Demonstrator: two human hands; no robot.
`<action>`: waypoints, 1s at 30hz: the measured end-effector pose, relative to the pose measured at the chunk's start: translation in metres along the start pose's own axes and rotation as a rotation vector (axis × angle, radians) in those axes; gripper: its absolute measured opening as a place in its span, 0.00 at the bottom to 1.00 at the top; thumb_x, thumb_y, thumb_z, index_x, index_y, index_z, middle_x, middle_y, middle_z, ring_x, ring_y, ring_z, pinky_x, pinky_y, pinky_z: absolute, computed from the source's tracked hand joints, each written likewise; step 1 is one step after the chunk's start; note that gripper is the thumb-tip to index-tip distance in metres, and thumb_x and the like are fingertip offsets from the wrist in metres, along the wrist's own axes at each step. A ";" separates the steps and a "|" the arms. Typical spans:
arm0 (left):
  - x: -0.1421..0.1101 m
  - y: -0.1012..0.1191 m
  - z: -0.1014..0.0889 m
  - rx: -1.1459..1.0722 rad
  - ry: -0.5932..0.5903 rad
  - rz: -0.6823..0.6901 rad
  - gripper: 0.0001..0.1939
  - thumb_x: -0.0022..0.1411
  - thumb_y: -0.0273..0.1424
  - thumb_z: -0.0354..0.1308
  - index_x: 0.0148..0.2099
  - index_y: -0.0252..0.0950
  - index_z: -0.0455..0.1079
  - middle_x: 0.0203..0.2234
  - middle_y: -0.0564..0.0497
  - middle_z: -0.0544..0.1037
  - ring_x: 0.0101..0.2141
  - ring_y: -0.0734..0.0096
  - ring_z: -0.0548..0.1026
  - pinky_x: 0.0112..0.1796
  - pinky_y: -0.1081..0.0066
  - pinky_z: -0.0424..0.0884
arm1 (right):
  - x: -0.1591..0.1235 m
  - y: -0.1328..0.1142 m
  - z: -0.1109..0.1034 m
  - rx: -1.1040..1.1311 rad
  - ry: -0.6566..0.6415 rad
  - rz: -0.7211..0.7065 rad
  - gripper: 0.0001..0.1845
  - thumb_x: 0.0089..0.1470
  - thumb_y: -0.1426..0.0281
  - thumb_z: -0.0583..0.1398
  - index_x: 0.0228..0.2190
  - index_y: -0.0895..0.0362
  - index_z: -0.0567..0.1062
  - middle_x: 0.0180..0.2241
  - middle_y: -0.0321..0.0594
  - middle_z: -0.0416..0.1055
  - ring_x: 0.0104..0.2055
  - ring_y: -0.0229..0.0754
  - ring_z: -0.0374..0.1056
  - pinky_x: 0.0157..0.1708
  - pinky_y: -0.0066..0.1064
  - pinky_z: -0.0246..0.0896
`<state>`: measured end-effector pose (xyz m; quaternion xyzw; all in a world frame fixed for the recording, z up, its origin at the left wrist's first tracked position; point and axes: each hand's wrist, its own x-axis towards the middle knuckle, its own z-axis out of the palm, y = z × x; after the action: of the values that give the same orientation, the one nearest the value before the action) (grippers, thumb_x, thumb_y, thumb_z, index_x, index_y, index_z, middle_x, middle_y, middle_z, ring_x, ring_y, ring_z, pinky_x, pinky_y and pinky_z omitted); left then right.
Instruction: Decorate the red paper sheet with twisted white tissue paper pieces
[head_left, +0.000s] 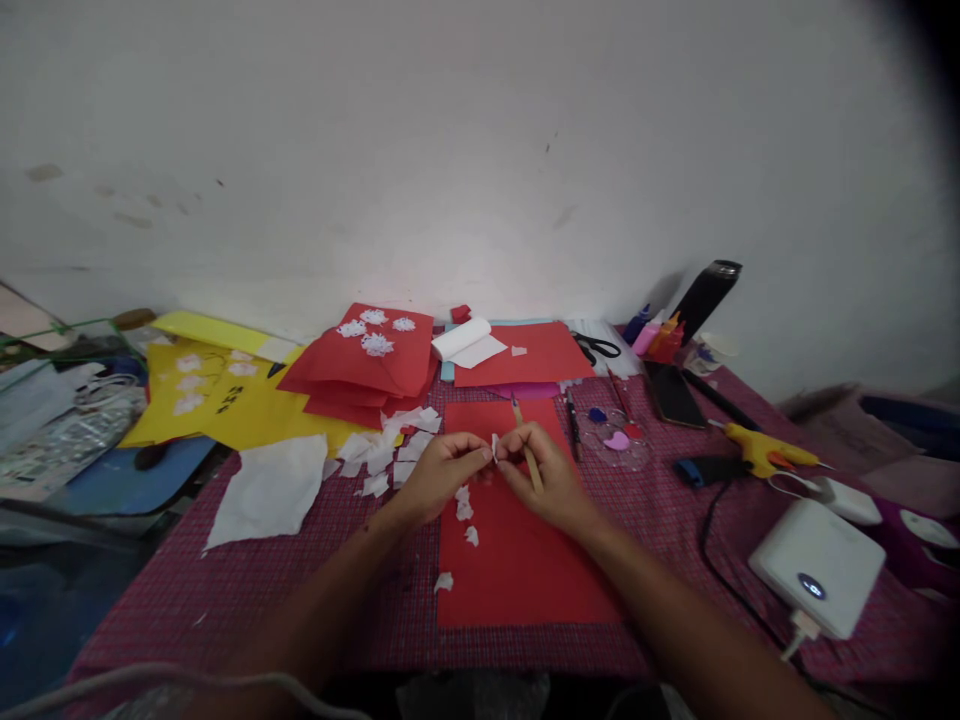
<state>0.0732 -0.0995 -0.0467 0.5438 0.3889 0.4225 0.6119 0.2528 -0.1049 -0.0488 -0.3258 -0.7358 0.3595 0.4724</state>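
Over a red sheet of paper point(517, 580), my left hand point(446, 475) and my right hand point(544, 475) meet with their fingertips close together. Both pinch a small white piece of paper point(494, 447) between them. A paintbrush point(531, 462) with a light wooden handle is also tucked in my right hand, its dark tip pointing away from me. Crumpled white bits of paper point(464, 503) lie on the red sheet below my left hand. Loose white paper squares point(375, 452) are scattered to the left, beside a larger white sheet point(270, 488).
Red sheets with white paper flowers point(377, 344) and yellow sheets point(247, 400) lie at the back left. A paper roll point(461, 340) rests behind my hands. On the right are a paint palette point(619, 440), a yellow glue gun point(765, 450), a black bottle point(705, 300) and a white power bank point(817, 565) with cables.
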 end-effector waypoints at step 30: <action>-0.002 0.006 0.001 0.005 -0.002 -0.029 0.10 0.59 0.34 0.58 0.31 0.32 0.73 0.22 0.52 0.75 0.23 0.77 0.69 0.27 0.75 0.62 | -0.001 0.002 -0.001 -0.038 -0.002 0.012 0.09 0.57 0.74 0.57 0.36 0.52 0.60 0.33 0.37 0.66 0.33 0.39 0.64 0.35 0.33 0.63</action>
<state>0.0729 -0.1013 -0.0410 0.5398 0.3973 0.4121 0.6172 0.2537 -0.1041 -0.0505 -0.3389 -0.7410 0.3486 0.4632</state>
